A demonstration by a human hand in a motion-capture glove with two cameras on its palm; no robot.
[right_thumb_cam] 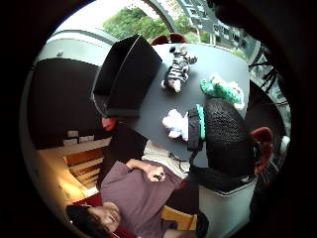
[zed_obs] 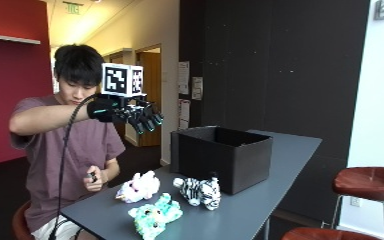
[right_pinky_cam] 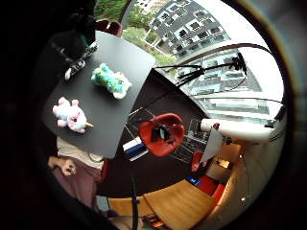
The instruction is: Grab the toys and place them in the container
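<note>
3 plush toys lie on a dark grey table (zed_obs: 272, 192) in front of a seated person, all of them outside the black container (zed_obs: 222, 156) that stands open-topped on the same table. Seen from the outside view, the container sits at about 1 o'clock from the toy group, its near corner just beside the striped zebra toy (zed_obs: 198, 190). The pink-and-white unicorn toy (zed_obs: 139, 187) lies at 9 o'clock from the zebra, close to the table's near corner, and the teal-and-white plush toy (zed_obs: 155, 213) lies at about 7 o'clock from the zebra, nearest the table edge. The 3 toys are near one another; whether any 2 touch cannot be told.

The gloved right hand (zed_obs: 131, 115) is raised well above the table at roughly chest height, at about 11 o'clock from the toys, with the forearm held level. Its fingers hang downward, loosely spread and relaxed, holding nothing. The bare left hand (zed_obs: 93, 179) is held near the person's body just above the table's near corner, curled around a small dark object.

Both palm views look down on the tabletop from high above: the thumb-side view shows the container, the zebra, the unicorn and the teal toy laid out below, and the little-finger-side view shows the teal toy and the unicorn. 2 red stools (zed_obs: 368, 182) stand at 3 o'clock from the table.
</note>
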